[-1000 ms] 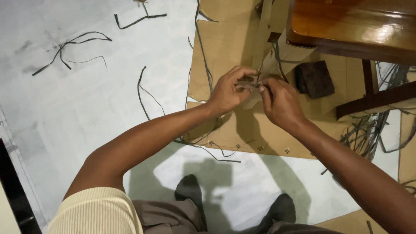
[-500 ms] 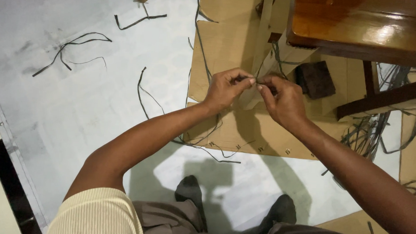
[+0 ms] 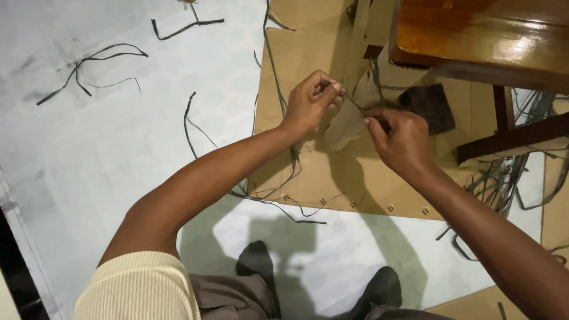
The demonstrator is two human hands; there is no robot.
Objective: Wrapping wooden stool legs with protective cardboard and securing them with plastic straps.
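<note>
Where pinched taut for working: thin dark strip [image 3: 356,106], between closed left hand [image 3: 308,104] and closed right hand [image 3: 402,139], above cardboard sheet [image 3: 309,173], beside wooden table [image 3: 490,35]

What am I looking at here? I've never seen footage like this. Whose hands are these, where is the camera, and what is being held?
There is no machine: a person works with two bare hands, and the one camera sits on their head, looking down past their arms to their feet. The left hand and the right hand each pinch an end of a thin dark strand stretched taut between them, so each grip is closed on it. Below the hands lies a flat brown cardboard sheet on a pale floor covering. Loose dark strands lie scattered on the covering. At the top right stands a glossy wooden table, with a small dark square piece beside the right hand.
</note>
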